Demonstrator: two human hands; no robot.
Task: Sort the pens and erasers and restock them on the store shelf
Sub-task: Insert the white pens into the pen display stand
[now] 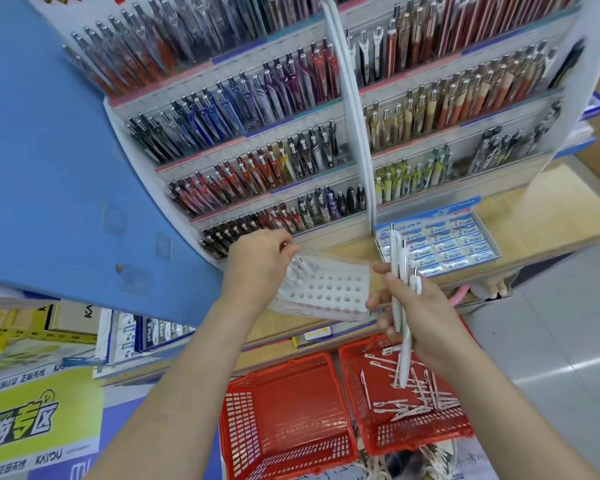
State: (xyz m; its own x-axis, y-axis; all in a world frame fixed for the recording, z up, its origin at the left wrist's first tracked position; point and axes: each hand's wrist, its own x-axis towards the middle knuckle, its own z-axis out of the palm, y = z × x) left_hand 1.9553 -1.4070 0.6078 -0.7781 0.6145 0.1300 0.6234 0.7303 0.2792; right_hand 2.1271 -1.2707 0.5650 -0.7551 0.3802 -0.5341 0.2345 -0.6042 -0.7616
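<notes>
My right hand [418, 315] grips a bunch of white pens [400, 289], held upright over the counter edge. My left hand [257, 263] pinches one white pen over the left end of a white pen holder tray [329, 287] with many round holes; a few pens stand in its left holes. The tray lies on the wooden shelf ledge [347, 249]. Below, the right red basket [413, 403] holds several loose white pens. The left red basket [284, 417] has nothing in it. A blue box of Pilot erasers [440, 245] sits on the ledge to the right.
Tiered display racks [257, 140] full of coloured pens rise behind the ledge. A large blue panel [49, 168] stands at the left. Boxes and yellow signs fill the lower left shelf. Grey floor shows at the right.
</notes>
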